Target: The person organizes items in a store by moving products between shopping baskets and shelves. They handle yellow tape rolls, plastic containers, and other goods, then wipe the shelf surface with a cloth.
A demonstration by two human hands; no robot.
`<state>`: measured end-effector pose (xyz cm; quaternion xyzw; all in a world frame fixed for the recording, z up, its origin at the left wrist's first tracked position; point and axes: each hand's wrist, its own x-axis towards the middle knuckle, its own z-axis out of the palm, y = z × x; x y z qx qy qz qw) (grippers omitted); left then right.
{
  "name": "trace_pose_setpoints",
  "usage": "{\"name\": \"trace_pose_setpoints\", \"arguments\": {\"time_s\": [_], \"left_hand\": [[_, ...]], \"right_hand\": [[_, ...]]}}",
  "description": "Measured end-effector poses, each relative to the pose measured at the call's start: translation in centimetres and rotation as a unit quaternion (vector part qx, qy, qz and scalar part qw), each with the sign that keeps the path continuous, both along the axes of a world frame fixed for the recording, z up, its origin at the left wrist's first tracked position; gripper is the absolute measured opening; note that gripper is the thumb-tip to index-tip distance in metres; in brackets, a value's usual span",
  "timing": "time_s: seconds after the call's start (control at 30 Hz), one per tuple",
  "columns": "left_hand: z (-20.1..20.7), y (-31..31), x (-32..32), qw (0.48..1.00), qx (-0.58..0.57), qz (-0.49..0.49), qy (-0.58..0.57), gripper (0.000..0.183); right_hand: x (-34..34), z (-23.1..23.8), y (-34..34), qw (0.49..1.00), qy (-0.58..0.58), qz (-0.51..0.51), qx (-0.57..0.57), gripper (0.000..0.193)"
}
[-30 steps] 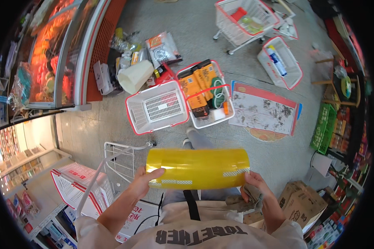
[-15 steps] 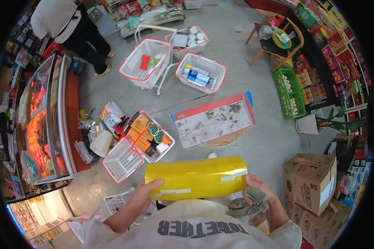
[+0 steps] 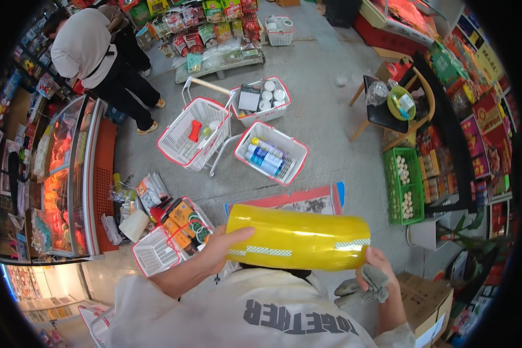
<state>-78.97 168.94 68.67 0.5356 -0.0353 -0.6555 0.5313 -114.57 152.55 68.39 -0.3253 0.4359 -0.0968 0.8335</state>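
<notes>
Left hand (image 3: pixel 221 248) grasps one end of a glossy yellow plastic cylinder (image 3: pixel 298 236); right hand (image 3: pixel 381 270) grips the other end, also clutching a crumpled grey cloth (image 3: pixel 362 291). The cylinder lies crosswise before the white shirt (image 3: pixel 214 310), off the floor (image 3: pixel 325 139). I judge this step as carrying; my next move calls for level support at both ends. I count one cylinder, one cloth.

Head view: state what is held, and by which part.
A yellow cylinder, held by both ends: left hand on its left end, right hand on its right end. The right hand also holds a grey cloth.
</notes>
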Motion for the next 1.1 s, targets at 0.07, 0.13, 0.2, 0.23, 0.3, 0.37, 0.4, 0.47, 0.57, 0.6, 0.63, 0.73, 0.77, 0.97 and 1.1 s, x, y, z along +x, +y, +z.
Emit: {"name": "trace_pose_setpoints", "arguments": {"time_s": [0.07, 0.13, 0.2, 0.23, 0.3, 0.37, 0.4, 0.47, 0.57, 0.6, 0.63, 0.73, 0.77, 0.97, 1.1], "left_hand": [[-0.2, -6.4, 0.6, 0.999, -0.020, -0.031, -0.005, 0.051], [-0.6, -12.3, 1.2, 0.997, -0.016, -0.069, -0.019, 0.050], [1.5, -18.6, 1.5, 0.993, -0.033, -0.112, 0.001, 0.047], [1.8, -21.2, 1.4, 0.991, -0.042, -0.130, -0.010, 0.051], [1.7, -26.1, 1.2, 0.990, -0.047, -0.136, -0.008, 0.050], [1.4, -30.9, 1.3, 0.989, -0.046, -0.138, -0.006, 0.049], [1.1, -33.5, 1.4, 0.990, -0.042, -0.137, -0.006, 0.049], [0.6, -38.3, 1.7, 0.991, -0.033, -0.126, -0.011, 0.048], [-0.8, -44.7, 2.6, 0.995, 0.008, -0.096, -0.012, 0.048], [-0.5, -46.7, 2.7, 0.997, 0.011, -0.076, -0.026, 0.048], [0.0, -48.7, 2.9, 0.998, 0.014, -0.055, -0.041, 0.048], [0.8, -53.6, 4.0, 0.999, 0.016, 0.020, -0.042, 0.049], [1.2, -54.5, 4.3, 0.998, 0.024, 0.044, -0.045, 0.049], [1.4, -63.6, 6.9, 0.983, 0.043, 0.168, -0.066, 0.047], [0.6, -71.3, 11.6, 0.976, 0.037, 0.197, -0.084, 0.046]], "right_hand": [[-0.2, 0.5, -4.1, 0.999, 0.002, -0.036, -0.032, 0.040], [-1.0, 1.2, -7.2, 0.995, 0.012, -0.084, -0.058, 0.039], [-1.5, 1.5, -10.6, 0.989, 0.014, -0.133, -0.062, 0.040], [-1.6, 2.0, -12.3, 0.987, 0.012, -0.145, -0.067, 0.040], [-1.7, 2.7, -16.2, 0.986, 0.006, -0.146, -0.084, 0.044], [-1.5, 2.7, -20.6, 0.986, 0.008, -0.146, -0.076, 0.045], [-1.3, 2.5, -23.0, 0.987, 0.007, -0.146, -0.072, 0.046], [-0.1, 2.1, -28.6, 0.988, 0.016, -0.140, -0.061, 0.047], [0.8, 0.3, -38.2, 0.993, 0.001, -0.096, -0.064, 0.048], [1.0, -0.3, -41.3, 0.995, -0.007, -0.080, -0.065, 0.048], [1.7, -0.5, -44.9, 0.997, -0.018, -0.058, -0.052, 0.047], [5.1, 0.4, -54.1, 0.999, -0.043, -0.002, -0.014, 0.045], [6.3, 0.4, -57.4, 0.998, -0.042, 0.036, -0.005, 0.044], [14.6, 0.5, -72.7, 0.990, -0.044, 0.137, 0.000, 0.045], [20.4, -1.3, -82.4, 0.982, -0.054, 0.180, 0.003, 0.044]]}}
